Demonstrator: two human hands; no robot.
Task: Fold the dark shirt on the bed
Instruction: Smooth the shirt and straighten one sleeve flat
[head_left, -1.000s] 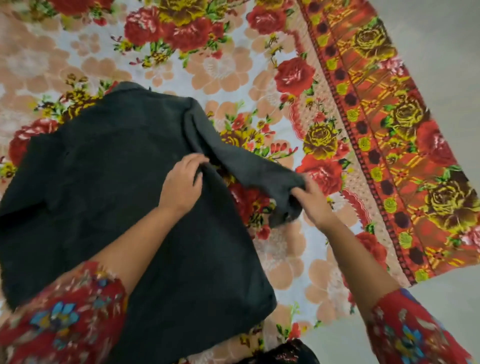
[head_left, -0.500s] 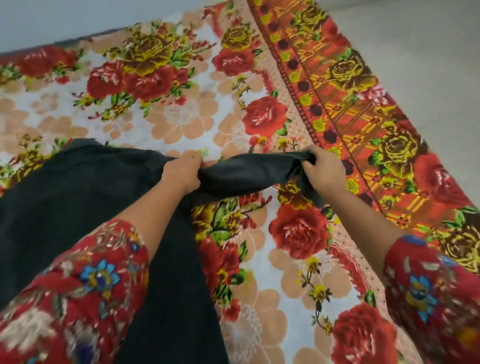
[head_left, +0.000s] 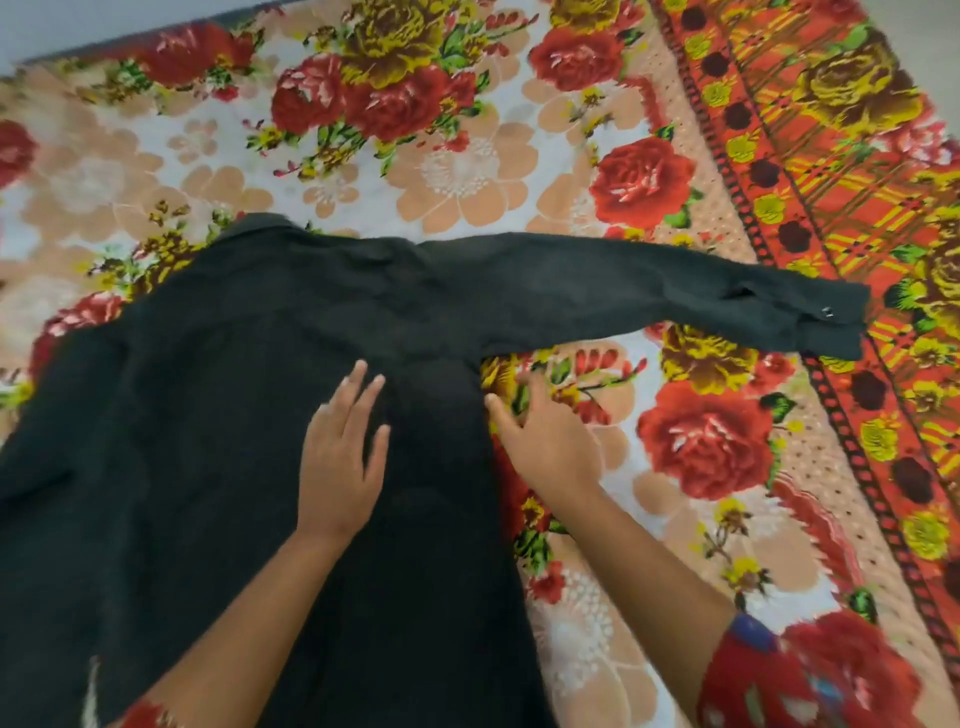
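Observation:
The dark shirt (head_left: 208, 415) lies spread flat on the bed, collar toward the far side. Its right sleeve (head_left: 649, 296) stretches straight out to the right, the cuff with a small snap reaching the orange border. My left hand (head_left: 340, 452) lies flat on the shirt's body with fingers straight, just below the armpit. My right hand (head_left: 545, 441) rests with spread fingers on the bedsheet at the shirt's right side edge, thumb touching the fabric. The shirt's left sleeve runs out of view at the left.
A floral bedsheet (head_left: 467, 171) with red roses covers the bed, with an orange patterned border (head_left: 831, 182) along the right. A pale wall or floor shows at the top left corner (head_left: 78, 21). My forearms in red floral sleeves enter from below.
Both hands have let go of the right sleeve, which now lies stretched out flat to the right. The hands have drawn back to the shirt's body and side edge.

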